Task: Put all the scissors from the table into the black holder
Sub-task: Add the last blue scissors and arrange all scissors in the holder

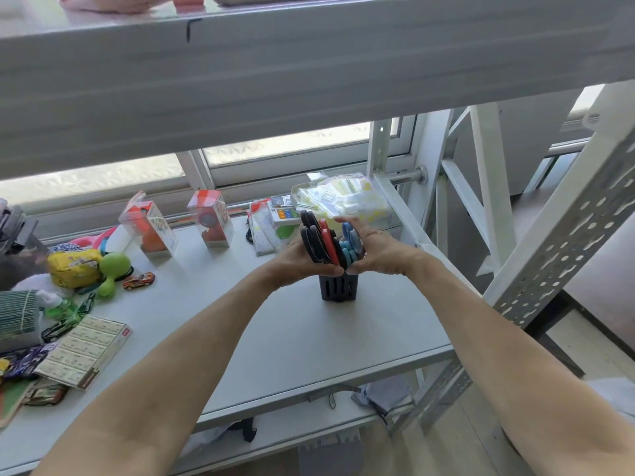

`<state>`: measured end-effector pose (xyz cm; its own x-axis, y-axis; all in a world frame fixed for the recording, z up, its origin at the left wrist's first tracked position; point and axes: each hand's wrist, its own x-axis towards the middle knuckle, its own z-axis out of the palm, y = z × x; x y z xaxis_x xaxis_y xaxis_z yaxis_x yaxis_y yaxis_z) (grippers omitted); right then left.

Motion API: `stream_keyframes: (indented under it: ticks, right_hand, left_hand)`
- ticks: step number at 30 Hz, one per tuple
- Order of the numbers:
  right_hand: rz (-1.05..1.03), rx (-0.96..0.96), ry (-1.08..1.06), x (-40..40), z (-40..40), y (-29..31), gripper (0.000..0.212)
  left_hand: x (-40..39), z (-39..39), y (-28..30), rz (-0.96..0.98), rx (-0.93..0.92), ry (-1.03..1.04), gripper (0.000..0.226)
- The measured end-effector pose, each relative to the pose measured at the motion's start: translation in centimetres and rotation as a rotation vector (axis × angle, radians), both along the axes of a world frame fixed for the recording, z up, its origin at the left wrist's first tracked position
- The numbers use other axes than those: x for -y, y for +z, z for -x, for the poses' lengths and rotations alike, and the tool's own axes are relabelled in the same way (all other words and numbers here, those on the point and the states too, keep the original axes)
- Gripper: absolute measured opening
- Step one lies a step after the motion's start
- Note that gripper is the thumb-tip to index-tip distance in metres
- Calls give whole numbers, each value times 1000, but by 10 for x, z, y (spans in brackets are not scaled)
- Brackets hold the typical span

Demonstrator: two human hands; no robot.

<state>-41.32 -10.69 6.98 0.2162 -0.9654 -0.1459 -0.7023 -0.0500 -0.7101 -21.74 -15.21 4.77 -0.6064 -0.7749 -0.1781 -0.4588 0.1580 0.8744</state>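
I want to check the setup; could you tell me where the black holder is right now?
In the head view the black holder stands on the grey table, right of centre, directly below both hands, with the clear bag of packets behind it.

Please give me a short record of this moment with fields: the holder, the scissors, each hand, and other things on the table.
holder: black holder, upright on the grey table, right of centre
scissors: bundle of scissors standing in the holder, handles up; black, red and blue handles
left hand: left hand grips the bundle from the left side
right hand: right hand grips the bundle from the right side
loose scissors on table: none visible
other things: toy car, yellow pouch, clear packaged boxes
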Motion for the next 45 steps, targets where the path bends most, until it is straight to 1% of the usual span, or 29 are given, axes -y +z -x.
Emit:
stream_keyframes:
  ticks: [2,4,6,8,12,14,16,19,21,23,25,28,29,30,32,33,35,38,41,45]
  right_hand:
    - [33,18,-15,0,-1,-2,96]
    - [93,57,-57,0,-1,-6,85]
    - [141,115,-91,0,-1,-11,75]
    - [155,174,-106,-1,-2,-14,70]
    - [110,307,-142,0,-5,-17,73]
    - [64,326,-128,0,-6,-17,77]
    - [0,308,-91,-2,-6,-15,82]
    - [-26,211,-43,-2,-7,-8,86]
    - [23,161,-46,-1,-10,-7,88]
    - [115,84,-78,0,-14,-8,84]
    - [162,27,-92,1,-16,-7,83]
    - [108,59,-37,0,-15,-7,95]
    - [90,69,-17,0,-14,-6,95]
    - [78,86,-3,-2,-12,-5,91]
    - [65,124,9,-3,-9,-4,77]
    - [66,135,3,-3,-9,-4,70]
    - [82,139,-29,-1,-9,-2,62]
    - [101,111,-49,3,-12,1,59]
    - [106,61,-45,8,-12,6,58]
    - [30,12,11,13,-8,12,55]
  left_hand:
    - [-4,0,-3,-10,-42,13,60]
    - [-5,0,-4,-4,-60,30,61]
    - [-6,0,-1,26,-58,50,67]
    - [-4,0,1,77,-45,73,77]
    - [-3,2,3,103,-69,80,83]
    - [-2,0,1,97,-85,77,83]
    - [-2,-3,1,92,-85,88,80]
    - [0,-10,1,77,-73,100,77]
    - [1,-15,0,71,-63,108,76]
    - [4,-18,-1,49,-54,112,78]
    - [5,-20,-2,36,-39,113,80]
    - [4,-20,0,22,-38,108,80]
    - [4,-19,1,23,-39,108,82]
    - [3,-20,1,23,-41,108,84]
    - [2,-20,1,23,-41,112,86]
    - [1,-20,1,19,-38,115,85]
    - [0,-20,0,14,-43,109,81]
    - [0,-19,-1,7,-47,113,78]
    - [0,-20,0,-15,-50,119,81]
    - [-1,-20,0,-16,-56,115,83]
